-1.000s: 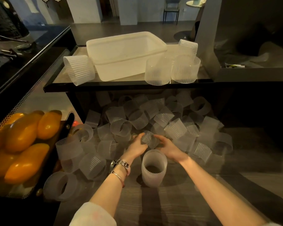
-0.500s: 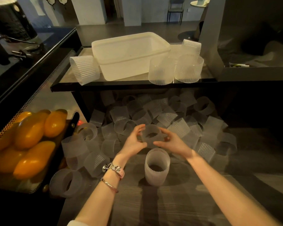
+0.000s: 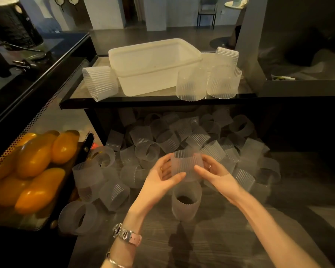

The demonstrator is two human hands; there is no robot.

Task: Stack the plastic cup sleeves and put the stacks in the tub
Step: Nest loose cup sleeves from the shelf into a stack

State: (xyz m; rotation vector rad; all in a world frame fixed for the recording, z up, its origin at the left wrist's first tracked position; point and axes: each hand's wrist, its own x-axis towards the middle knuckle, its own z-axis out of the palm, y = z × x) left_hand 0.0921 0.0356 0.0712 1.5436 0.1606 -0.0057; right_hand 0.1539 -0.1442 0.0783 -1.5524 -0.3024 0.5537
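The left hand [image 3: 163, 176] and the right hand [image 3: 215, 174] are gripping a single ribbed sleeve [image 3: 187, 164] between them, thumbs on its near wall and fingers curling behind, its open ends facing up and down. It is hanging directly above the standing stack [image 3: 186, 202] on the dark table [image 3: 230, 238], axes roughly lining up, so the coming move looks like a straight drop onto that stack; both hands are sitting about equally close to it. How many sleeves the stack is holding I cannot make out. Beyond the hands a loose heap of sleeves [image 3: 182, 136] is sprawling under the shelf [image 3: 143, 101], its back rows fading into shadow. Up on the shelf the tub [image 3: 155, 64] is waiting, well apart from the hands, with finished stacks [image 3: 207, 82] standing beside it.
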